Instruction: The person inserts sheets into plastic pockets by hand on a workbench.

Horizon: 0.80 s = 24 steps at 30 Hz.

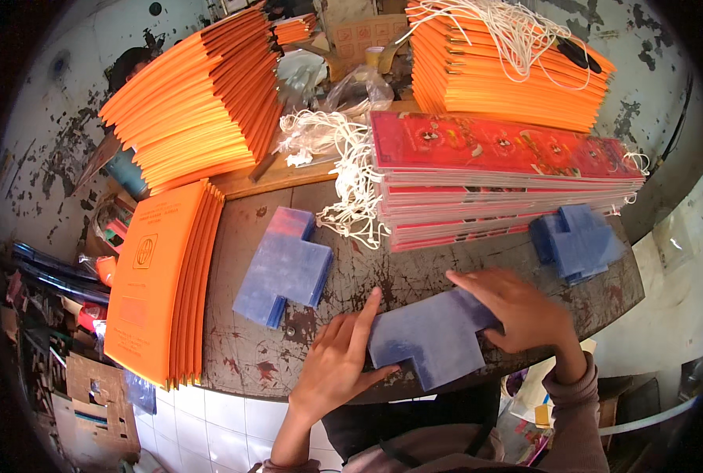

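Seen from above: two bare hands on a worn, paint-flecked bench. Left hand and right hand pressing flat, fingers spread wide, on either side of a blue T-shaped card stack at the near bench edge; gripping nothing. Farther left, a second blue T-shaped stack; to the right, a third. Behind, a pile of red printed folders with white cord loops, possibly handles. Orange folder stacks at left, far left and far right.
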Available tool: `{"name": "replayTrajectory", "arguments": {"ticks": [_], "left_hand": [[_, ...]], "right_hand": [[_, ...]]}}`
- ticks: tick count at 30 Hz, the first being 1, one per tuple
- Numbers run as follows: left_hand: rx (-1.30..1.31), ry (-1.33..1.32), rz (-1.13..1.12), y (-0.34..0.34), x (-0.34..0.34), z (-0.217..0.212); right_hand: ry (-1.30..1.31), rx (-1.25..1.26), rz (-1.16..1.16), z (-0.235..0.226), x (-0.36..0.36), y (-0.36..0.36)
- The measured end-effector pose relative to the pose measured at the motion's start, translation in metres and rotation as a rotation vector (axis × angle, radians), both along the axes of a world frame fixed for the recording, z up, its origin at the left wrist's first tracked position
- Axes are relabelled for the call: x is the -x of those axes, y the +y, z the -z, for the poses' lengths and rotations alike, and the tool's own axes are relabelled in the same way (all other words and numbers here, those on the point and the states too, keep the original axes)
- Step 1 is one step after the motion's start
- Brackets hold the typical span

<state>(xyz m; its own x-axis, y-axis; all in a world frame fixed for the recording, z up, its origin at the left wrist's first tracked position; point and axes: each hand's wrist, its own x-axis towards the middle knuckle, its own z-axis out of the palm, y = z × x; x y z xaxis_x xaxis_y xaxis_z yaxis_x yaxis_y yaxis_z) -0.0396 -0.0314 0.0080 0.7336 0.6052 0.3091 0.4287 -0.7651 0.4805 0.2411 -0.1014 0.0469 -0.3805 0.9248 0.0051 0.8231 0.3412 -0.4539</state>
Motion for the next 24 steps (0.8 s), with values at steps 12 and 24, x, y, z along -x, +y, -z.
{"name": "replayTrajectory", "arguments": {"ticks": [12, 24], "left_hand": [[0.003, 0.037, 0.018, 0.0, -0.008, -0.007], [-0.024, 0.081, 0.034, 0.002, -0.009, -0.01]], "right_hand": [[-0.038, -0.003, -0.043, 0.004, -0.025, 0.009], [-0.157, -0.028, -0.067, -0.002, -0.022, 0.012]]}}
